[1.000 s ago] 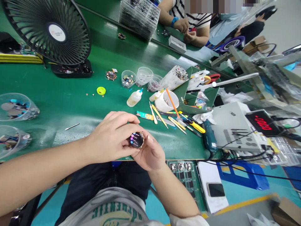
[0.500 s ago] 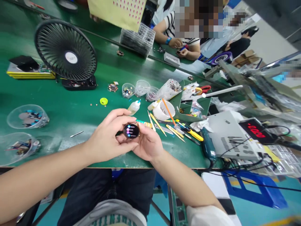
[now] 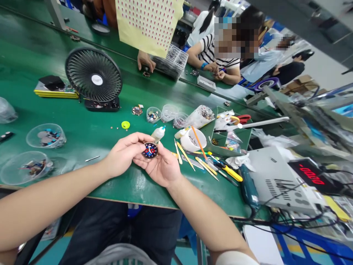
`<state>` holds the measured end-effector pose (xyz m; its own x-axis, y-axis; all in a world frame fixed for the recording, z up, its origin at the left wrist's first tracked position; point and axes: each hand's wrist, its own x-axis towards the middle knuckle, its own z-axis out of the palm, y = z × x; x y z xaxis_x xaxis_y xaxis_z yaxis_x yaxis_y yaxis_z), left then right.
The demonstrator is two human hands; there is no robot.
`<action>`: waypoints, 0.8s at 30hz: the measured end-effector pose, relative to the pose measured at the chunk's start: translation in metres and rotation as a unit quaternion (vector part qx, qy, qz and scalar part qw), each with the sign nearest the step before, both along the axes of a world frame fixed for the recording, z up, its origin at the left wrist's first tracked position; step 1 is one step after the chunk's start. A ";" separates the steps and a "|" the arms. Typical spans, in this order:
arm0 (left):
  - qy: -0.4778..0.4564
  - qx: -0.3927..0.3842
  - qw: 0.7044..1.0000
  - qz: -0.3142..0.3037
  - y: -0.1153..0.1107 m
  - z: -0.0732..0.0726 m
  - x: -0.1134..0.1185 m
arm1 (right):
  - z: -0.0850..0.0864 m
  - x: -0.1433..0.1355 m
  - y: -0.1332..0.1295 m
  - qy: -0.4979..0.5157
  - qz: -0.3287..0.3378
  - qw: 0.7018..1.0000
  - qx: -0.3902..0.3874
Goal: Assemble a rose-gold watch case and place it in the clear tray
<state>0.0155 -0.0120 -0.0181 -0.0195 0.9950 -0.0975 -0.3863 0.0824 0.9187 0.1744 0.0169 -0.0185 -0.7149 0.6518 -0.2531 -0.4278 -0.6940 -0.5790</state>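
Observation:
A round smartwatch [image 3: 150, 150] without a strap is lit, showing a dial face with hands and red and blue marks. My left hand [image 3: 128, 151] holds it from the left, the thumb at the edge of its screen. From below and the right, my right hand [image 3: 164, 167] cradles it, fingers partly hidden behind it. A small dropper bottle [image 3: 158, 134] with a blue tip stands just beyond the watch. To the right of my hands lie several yellow-handled tools [image 3: 186, 156] beside a white cup [image 3: 193, 140].
A black fan [image 3: 95, 79] stands at the back left. Tubs of parts [image 3: 45, 136] sit on the left. A green organiser [image 3: 230, 140] and a grey power unit [image 3: 278, 180] with cables occupy the right. Across the bench, a co-worker's hand [image 3: 145, 62] touches a small part.
The watch screen has gone from a menu list to a dial face. My left hand's fingers have shifted on the watch. The view has tilted, and a co-worker's hand has appeared below the yellow sheet.

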 end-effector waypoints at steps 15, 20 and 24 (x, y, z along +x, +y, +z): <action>0.124 0.047 0.991 -0.025 -0.004 0.001 0.001 | -0.001 0.000 0.005 -0.038 0.005 0.999 -0.030; 0.155 0.082 0.983 -0.055 -0.006 0.002 -0.003 | -0.001 0.000 0.006 -0.056 0.017 0.998 -0.018; 0.144 0.081 0.984 -0.060 -0.007 0.001 -0.004 | 0.000 0.000 0.005 -0.067 0.019 0.998 -0.011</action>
<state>0.0116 -0.0189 -0.0168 0.0961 0.9938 0.0557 -0.1041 -0.0456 0.9935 0.1740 0.0218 -0.0181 -0.6977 0.6186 -0.3613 -0.3217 -0.7211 -0.6136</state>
